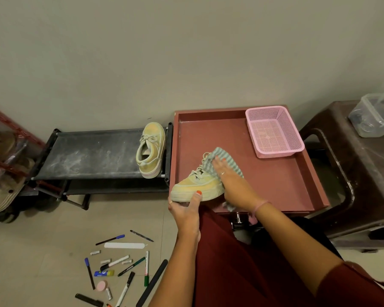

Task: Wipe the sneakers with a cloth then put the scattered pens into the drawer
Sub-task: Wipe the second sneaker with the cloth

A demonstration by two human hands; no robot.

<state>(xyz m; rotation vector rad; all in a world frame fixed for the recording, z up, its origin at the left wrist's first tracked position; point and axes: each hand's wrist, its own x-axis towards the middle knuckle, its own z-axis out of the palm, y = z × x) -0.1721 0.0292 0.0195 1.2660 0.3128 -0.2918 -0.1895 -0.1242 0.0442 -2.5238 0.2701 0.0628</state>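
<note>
**Head view: sneaker under the cloth, above the open drawer**

Seen from above: left hand (187, 212) clamped on the toe end of a pale sneaker (196, 186), thumb on top, fingers beneath. Right hand (227, 180) laid over a striped cloth (225, 161), pressing it onto the sneaker's heel side, fingers fairly straight and together.

Directly beneath and beyond both hands, a reddish open drawer (275, 185). Inside it, beyond the right hand toward the far right corner, a pink mesh basket (273, 131), nothing visible in it. Further right, a clear lidded box (377, 116) on a brown stool (346, 165); contents too blurred to name.

Beyond and to the left of the left hand, the second sneaker (151, 149) resting on its side on a dusty black shoe rack (93, 154). Far left, sandals (5, 191) stacked on another rack.

Nearer than the left hand and to its left, scattered pens (124, 267) on the beige tiled floor (31, 251), mixed with markers, a glue stick, and possibly small batteries or caps. Plain grey wall (186, 52) behind everything.
</note>
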